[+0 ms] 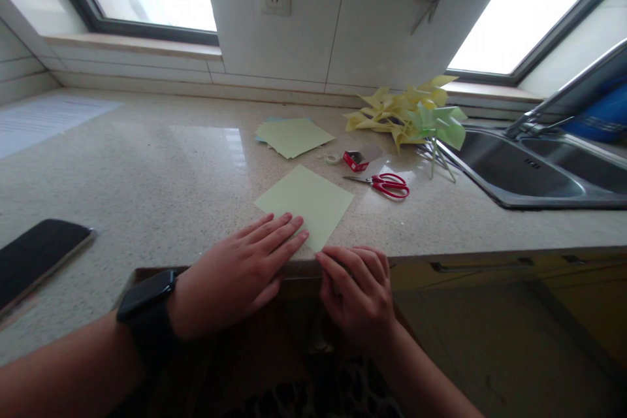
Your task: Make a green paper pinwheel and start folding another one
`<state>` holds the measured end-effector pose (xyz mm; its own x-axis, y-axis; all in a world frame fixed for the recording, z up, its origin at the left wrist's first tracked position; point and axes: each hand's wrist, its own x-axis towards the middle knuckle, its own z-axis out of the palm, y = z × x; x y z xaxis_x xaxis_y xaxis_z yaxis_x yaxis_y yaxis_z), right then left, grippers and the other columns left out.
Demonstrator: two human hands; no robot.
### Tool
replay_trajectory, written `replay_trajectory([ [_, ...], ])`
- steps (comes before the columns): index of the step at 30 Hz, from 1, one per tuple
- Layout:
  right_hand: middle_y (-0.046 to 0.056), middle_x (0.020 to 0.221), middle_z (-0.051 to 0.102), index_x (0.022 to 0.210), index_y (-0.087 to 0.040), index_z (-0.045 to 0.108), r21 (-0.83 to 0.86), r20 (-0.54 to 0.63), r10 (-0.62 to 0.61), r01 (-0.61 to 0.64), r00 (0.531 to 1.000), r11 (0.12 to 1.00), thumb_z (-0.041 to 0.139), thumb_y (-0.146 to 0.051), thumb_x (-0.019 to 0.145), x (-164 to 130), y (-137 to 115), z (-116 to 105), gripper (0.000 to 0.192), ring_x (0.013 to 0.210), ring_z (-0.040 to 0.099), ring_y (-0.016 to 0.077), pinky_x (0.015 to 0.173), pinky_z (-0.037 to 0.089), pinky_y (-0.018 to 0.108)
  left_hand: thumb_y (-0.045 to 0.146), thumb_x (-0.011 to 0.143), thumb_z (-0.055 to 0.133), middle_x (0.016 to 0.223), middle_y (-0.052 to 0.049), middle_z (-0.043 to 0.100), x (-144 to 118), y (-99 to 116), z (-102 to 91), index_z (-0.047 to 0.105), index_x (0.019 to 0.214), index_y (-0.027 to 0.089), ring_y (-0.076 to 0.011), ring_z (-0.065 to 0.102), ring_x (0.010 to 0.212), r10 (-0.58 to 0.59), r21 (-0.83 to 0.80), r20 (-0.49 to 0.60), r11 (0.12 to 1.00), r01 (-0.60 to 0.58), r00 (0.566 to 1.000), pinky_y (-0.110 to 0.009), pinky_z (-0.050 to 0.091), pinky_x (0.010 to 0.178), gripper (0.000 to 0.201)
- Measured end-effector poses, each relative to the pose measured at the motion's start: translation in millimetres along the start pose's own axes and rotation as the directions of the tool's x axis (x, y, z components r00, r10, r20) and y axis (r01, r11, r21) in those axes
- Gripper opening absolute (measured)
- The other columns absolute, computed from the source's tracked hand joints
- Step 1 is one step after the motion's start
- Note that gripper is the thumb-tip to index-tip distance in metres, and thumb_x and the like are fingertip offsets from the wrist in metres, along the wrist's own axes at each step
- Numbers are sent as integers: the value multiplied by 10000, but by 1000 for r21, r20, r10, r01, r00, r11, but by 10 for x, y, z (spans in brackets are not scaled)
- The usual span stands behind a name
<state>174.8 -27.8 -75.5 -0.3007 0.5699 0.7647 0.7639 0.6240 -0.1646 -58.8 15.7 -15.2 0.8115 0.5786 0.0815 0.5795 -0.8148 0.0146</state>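
A square sheet of pale green paper [311,199] lies on the counter with one corner pointing toward me. My left hand [262,258] rests flat on its lower left side, fingers stretched out and holding nothing. At the near corner, by the counter's edge, my right hand [357,287] has its fingers curled in a pinch on the paper; the thumb is partly hidden. Beyond the sheet are red-handled scissors [389,185], an opened small red box [356,160] and a roll of clear tape [332,159].
A stack of coloured paper squares [296,136] lies farther back. Yellow and green paper pinwheels [406,111] are heaped by the metal sink [514,170]. At left are a black phone-like object [42,258] and a printed sheet [49,121]. The counter's front edge runs under my hands.
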Motion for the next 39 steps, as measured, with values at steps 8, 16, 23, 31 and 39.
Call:
replay_trajectory([
  [8, 64, 1113, 727, 1190, -203, 676, -19, 29, 49, -48, 998, 999, 673, -105, 825, 5, -50, -3, 378, 953, 603, 238, 912, 458, 459, 174, 902, 561, 1651, -112, 269, -10, 3, 16, 272, 1565, 167, -276, 229, 1525, 2, -18, -15, 1000, -2, 1000, -448, 212, 1257, 723],
  [16, 67, 1087, 711, 1211, -213, 680, -59, 51, 76, -72, 996, 996, 660, -121, 840, 29, -57, 6, 383, 935, 579, 248, 862, 443, 459, 160, 902, 554, 1652, -103, 272, 1, 10, 19, 278, 1560, 179, -267, 227, 1526, -4, -17, -22, 1000, 3, 1000, -454, 216, 1256, 713],
  [23, 68, 1084, 705, 1241, -215, 671, -83, 74, 89, -83, 993, 993, 660, -135, 840, 39, -57, 1, 409, 924, 578, 250, 851, 437, 461, 157, 893, 559, 1652, -103, 270, -4, 6, 20, 261, 1569, 184, -271, 227, 1526, 0, -12, -19, 1000, 0, 1000, -461, 231, 1252, 740],
  [31, 56, 1107, 713, 1175, -218, 679, -55, 73, 96, -92, 993, 994, 663, -127, 832, 41, -65, -1, 355, 935, 576, 255, 862, 432, 466, 167, 895, 554, 1655, -108, 261, 7, 9, 16, 274, 1564, 167, -274, 227, 1526, 1, 8, -1, 1000, -1, 1000, -458, 221, 1255, 726],
  [39, 63, 1163, 698, 1194, -224, 667, -30, 84, 87, -85, 993, 996, 652, -124, 833, -12, -58, -16, 375, 972, 582, 258, 913, 438, 478, 166, 888, 570, 1649, -109, 275, 1, 11, 12, 281, 1561, 167, -274, 248, 1519, -3, 3, -10, 1000, 3, 1000, -456, 238, 1250, 732],
])
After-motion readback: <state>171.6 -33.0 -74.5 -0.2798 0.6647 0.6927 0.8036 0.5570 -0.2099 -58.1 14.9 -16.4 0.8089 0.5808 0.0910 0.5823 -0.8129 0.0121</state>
